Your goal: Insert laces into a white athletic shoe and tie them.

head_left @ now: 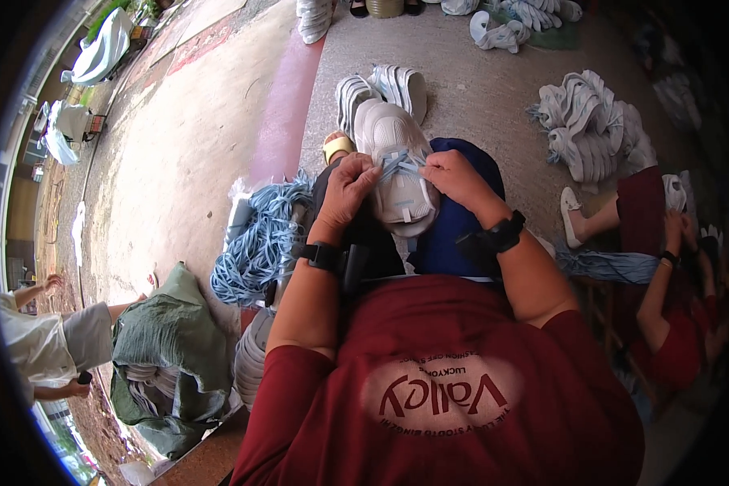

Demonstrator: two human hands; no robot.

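A white shoe upper [401, 202] rests on my lap with its toe pointing away from me. Light blue shoelace [398, 164] crosses over its front opening. My left hand [355, 185] is closed at the left side of the lace, thumb and fingers pinched together. On the other side my right hand [455, 175] pinches the lace between thumb and forefinger. Just beyond the upper, several more white uppers [378, 125] overlap in a stack, reaching toward the floor.
To my left lies a heap of light blue laces [259, 243], with a green cloth sack [170, 340] of grey-white pieces nearer me. A pile of white uppers [587, 121] sits at right. One co-worker [676, 316] sits close on the right; another person [57, 340] is at left.
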